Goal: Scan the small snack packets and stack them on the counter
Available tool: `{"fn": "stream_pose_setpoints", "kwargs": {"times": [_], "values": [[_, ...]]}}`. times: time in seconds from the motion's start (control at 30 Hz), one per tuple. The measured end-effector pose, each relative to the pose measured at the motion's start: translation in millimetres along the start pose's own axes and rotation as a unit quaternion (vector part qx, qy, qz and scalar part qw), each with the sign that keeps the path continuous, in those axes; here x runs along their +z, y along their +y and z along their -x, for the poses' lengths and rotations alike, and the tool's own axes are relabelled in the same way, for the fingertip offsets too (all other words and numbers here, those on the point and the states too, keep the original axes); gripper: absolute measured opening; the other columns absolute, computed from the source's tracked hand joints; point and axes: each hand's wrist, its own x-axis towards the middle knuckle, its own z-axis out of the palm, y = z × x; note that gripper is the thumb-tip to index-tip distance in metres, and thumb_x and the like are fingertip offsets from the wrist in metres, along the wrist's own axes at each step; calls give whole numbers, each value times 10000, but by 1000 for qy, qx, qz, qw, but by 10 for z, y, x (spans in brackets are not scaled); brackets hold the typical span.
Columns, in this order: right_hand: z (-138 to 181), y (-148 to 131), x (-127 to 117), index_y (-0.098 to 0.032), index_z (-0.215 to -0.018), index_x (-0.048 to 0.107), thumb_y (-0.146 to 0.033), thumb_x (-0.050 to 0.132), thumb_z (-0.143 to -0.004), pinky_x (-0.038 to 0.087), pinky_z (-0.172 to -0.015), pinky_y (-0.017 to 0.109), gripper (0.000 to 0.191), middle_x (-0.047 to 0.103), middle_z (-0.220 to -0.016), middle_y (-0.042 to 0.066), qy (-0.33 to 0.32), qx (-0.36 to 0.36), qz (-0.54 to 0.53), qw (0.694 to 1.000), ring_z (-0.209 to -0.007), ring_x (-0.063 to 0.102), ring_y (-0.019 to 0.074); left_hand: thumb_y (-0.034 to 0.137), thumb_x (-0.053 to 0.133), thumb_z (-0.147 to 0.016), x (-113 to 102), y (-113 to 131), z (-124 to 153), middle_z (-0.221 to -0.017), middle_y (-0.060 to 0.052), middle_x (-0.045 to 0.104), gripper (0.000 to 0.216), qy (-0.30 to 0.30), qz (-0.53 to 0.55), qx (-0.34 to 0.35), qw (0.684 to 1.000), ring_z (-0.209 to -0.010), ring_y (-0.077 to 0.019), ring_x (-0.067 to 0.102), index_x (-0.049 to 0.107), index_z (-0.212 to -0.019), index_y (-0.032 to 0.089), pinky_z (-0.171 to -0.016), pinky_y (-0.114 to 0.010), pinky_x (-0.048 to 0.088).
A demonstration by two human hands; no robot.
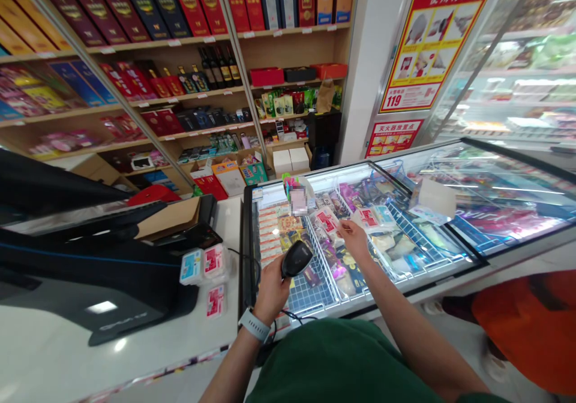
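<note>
The work looks partly done. The left hand [272, 289] is wrapped around a black scanner [297, 260]. Just left of that hand, on the tabletop [157, 355], are a near red pack [215, 301], a side red pack [213, 261] and a blue pack [192, 266]; these may be finished, but I cannot tell for sure. A bit farther out, and well apart from the left hand, the right hand [354, 241] has its thumb and finger closed on the edge of a held red pack [324, 219], over the freezer [246, 229]. I cannot tell if that pack is up off the glass. Just right of those fingers, a far red pack [365, 217] and a far blue pack [385, 216] lie on the glass, so they look left to do. Farther right sits a white box [434, 200]. Way past both hands stand tall shelves [288, 49].
</note>
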Motion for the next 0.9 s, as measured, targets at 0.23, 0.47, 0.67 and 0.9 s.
{"fn": "stream_pose_setpoints", "kwargs": {"times": [0.23,0.47,0.67,0.9], "values": [[-18,56,-15,-188,-1016,703,-470,623,-781,595,-770,387,376,757,-885,67,0,2,8,1000,-716,731,225,7,526,-749,10,-2,20,-1208,-108,705,501,0,-1,3,1000,-1171,-268,638,622,-1210,175,-1052,-470,476],[3,63,-26,-203,-1014,701,-482,625,-780,600,-766,393,372,764,-901,61,2,3,6,1000,-727,732,227,5,526,-737,18,-21,51,-1201,-104,704,537,3,-5,-4,1000,-1164,-266,638,597,-1241,176,-1034,-462,483],[37,21,-28,-200,-1001,699,-484,639,-759,605,-756,394,378,756,-887,66,8,9,-13,1000,-704,729,228,-1,530,-733,0,30,70,-1185,-109,705,518,0,-16,-8,1000,-1139,-270,645,596,-1218,170,-1020,-454,485],[75,-33,-37,-176,-1014,698,-479,646,-748,601,-726,384,406,742,-858,72,10,7,-16,1000,-708,725,233,-3,527,-741,-17,51,83,-1191,-112,705,507,-5,-12,-3,1000,-1131,-268,651,593,-1214,167,-1018,-454,485]]}}
